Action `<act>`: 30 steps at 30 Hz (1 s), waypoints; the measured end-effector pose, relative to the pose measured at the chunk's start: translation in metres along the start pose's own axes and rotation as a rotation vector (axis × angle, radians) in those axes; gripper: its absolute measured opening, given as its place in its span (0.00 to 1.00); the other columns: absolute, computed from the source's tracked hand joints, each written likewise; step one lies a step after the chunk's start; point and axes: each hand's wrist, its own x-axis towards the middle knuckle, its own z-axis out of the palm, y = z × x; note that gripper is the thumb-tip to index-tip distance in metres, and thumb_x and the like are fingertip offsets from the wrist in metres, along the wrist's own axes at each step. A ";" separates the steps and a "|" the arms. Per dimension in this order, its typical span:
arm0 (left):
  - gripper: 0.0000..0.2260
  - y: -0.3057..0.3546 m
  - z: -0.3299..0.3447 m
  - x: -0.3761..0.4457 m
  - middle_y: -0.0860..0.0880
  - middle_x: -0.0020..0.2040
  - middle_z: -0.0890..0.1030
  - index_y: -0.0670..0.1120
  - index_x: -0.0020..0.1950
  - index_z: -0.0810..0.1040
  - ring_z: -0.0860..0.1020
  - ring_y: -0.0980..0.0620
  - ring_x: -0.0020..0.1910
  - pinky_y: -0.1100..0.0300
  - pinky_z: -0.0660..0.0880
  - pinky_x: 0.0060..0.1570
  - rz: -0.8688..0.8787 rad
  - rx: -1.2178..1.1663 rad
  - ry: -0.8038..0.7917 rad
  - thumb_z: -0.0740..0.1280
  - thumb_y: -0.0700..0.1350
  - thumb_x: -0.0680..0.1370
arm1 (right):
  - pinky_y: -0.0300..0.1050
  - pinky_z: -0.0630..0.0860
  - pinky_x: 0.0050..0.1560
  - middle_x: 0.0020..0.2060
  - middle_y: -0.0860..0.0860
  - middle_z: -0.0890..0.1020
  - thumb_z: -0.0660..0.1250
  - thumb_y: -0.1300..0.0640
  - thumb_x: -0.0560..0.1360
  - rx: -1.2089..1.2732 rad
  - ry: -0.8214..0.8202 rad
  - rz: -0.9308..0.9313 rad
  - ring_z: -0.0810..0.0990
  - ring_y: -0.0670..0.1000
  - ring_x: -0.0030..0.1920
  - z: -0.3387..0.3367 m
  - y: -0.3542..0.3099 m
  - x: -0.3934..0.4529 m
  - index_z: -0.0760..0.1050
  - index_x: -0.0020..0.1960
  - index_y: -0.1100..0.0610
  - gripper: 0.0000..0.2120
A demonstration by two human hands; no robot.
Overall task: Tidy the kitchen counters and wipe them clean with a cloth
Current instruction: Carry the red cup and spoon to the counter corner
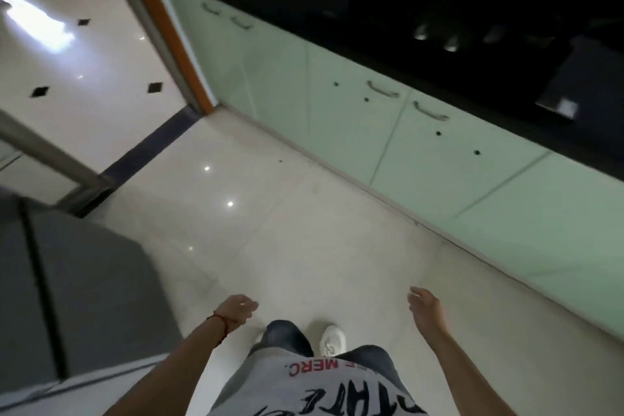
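Hands are carried low and bare over the floor, and nothing is held in either. The left hand [236,309] is seen at the lower middle with its fingers loosely curled, a red thread around the wrist; the right hand [426,309] is spread open, palm turned inward, fingers relaxed and apart. Both are kept well away from the black counter [388,44], which is seen running along the upper right above pale green cabinet doors [337,118] with metal handles. This posture is judged to belong to walking or turning in the room, not to any work on the surface: the arms hang forward for balance, one white shoe [332,339] is planted ahead on the pale tiled floor [287,213], and the view is blurred as by motion. No cloth can be found anywhere in the frame, so the wiping is judged not yet begun, and a cloth would first have to be fetched. The counter itself is shown as dark and glossy, with faint reflections; several dim objects are scattered on it, among them some shiny rounded items [439,37] and a flat dark rectangular thing [580,78] at its right end, but what they are cannot be told through the blur. A doorway with an orange-edged frame [162,24] is seen at the upper left, and a grey appliance [84,297] stands at the lower left.
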 end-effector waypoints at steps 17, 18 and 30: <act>0.07 0.279 0.148 0.072 0.48 0.32 0.74 0.45 0.38 0.74 0.68 0.52 0.28 0.66 0.60 0.25 0.244 0.815 -0.234 0.61 0.43 0.76 | 0.41 0.69 0.34 0.42 0.61 0.80 0.58 0.65 0.77 0.743 0.531 0.466 0.78 0.56 0.37 -0.106 0.099 0.008 0.74 0.58 0.68 0.12; 0.08 0.294 0.157 0.075 0.47 0.33 0.75 0.45 0.39 0.74 0.69 0.51 0.28 0.65 0.61 0.26 0.271 0.844 -0.233 0.61 0.43 0.76 | 0.41 0.69 0.34 0.42 0.61 0.80 0.59 0.65 0.77 0.765 0.560 0.489 0.78 0.55 0.36 -0.109 0.100 0.009 0.74 0.59 0.68 0.13; 0.11 0.415 0.381 0.042 0.50 0.33 0.75 0.47 0.37 0.72 0.72 0.54 0.31 0.63 0.64 0.31 0.500 1.202 -0.465 0.59 0.45 0.79 | 0.41 0.69 0.34 0.44 0.62 0.78 0.57 0.67 0.78 1.072 0.839 0.683 0.76 0.58 0.40 -0.140 0.154 -0.012 0.72 0.60 0.71 0.14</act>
